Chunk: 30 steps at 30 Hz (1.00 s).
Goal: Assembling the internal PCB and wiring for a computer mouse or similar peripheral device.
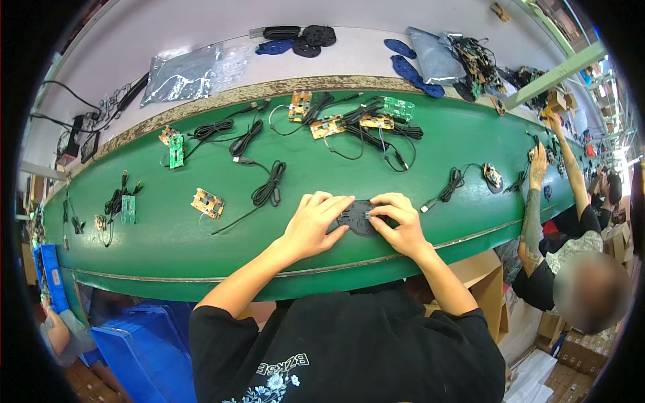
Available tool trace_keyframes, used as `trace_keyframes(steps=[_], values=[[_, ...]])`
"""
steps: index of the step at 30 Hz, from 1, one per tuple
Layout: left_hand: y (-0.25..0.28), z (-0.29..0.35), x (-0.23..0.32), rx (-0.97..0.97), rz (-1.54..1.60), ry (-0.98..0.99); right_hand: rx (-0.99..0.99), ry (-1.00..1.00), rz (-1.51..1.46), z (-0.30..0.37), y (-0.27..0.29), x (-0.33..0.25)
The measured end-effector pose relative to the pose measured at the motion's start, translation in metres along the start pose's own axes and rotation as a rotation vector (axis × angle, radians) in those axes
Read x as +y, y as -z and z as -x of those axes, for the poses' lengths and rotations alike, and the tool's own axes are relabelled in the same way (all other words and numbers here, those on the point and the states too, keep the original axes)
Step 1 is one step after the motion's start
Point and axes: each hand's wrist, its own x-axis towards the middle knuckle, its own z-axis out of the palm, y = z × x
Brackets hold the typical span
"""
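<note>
A black plastic shell (357, 219), flat and moulded inside like half of a device housing, lies between my hands at the near side of the green work surface. My left hand (312, 225) grips its left edge, with thumb below and fingers along the top. Across from it, my right hand (400, 224) has its fingers and thumb pinched at the right side of the shell. A small light-coloured bit shows by the right fingertips, too small to name. Left of my hands rest an orange circuit board (208, 203) and a coiled black cable (270, 186).
More circuit boards (327, 127) with coiled cables lie toward the back. Dark shell pieces (318, 35) and plastic bags (180, 75) sit on the ledge behind. At right, a co-worker's arm (533, 215) reaches over the belt. Blue bins (144, 352) stand below left.
</note>
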Motion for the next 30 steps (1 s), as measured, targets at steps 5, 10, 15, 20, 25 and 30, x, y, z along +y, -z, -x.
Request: trace_keyframes(steps=[5, 10, 15, 20, 25, 30], values=[[-0.007, -0.006, 0.014, 0.066, -0.065, -0.006, 0.089, 0.059, 0.199, -0.003, 0.001, 0.000], [-0.005, -0.006, 0.012, 0.051, -0.095, -0.018, 0.121, 0.049, 0.187, -0.002, -0.005, -0.002], [-0.005, -0.006, 0.008, 0.050, -0.101, -0.024, 0.113, 0.055, 0.213, -0.005, -0.005, -0.001], [0.000, -0.009, 0.002, 0.181, 0.026, -0.013, 0.280, 0.026, -0.077, -0.036, 0.022, 0.008], [0.004, -0.060, 0.001, 0.553, 0.037, 0.001, 0.453, 0.156, 0.527, -0.156, 0.094, 0.075], [0.004, -0.069, -0.004, 0.621, 0.024, -0.050, -0.083, -0.178, 0.620, -0.203, 0.140, 0.080]])
